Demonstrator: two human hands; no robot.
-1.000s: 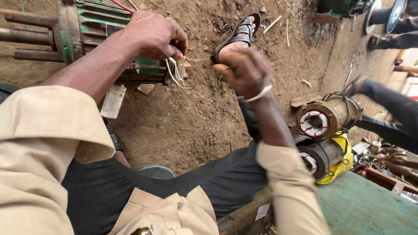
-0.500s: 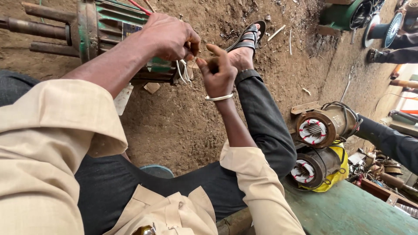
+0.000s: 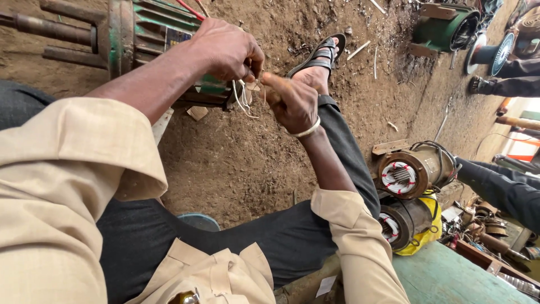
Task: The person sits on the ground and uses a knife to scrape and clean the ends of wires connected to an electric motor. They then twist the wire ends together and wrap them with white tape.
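While both hands (image 3: 228, 50) (image 3: 292, 101) pinch the white wires (image 3: 242, 101), loose ends droop away from the green motor (image 3: 163, 34)

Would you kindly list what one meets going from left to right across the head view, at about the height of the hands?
Green motor → left hand → thin white wires → right hand → sandalled foot → bare dirt floor → second green motor.

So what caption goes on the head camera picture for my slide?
Left hand and right hand pinch thin white wires beside a green motor.
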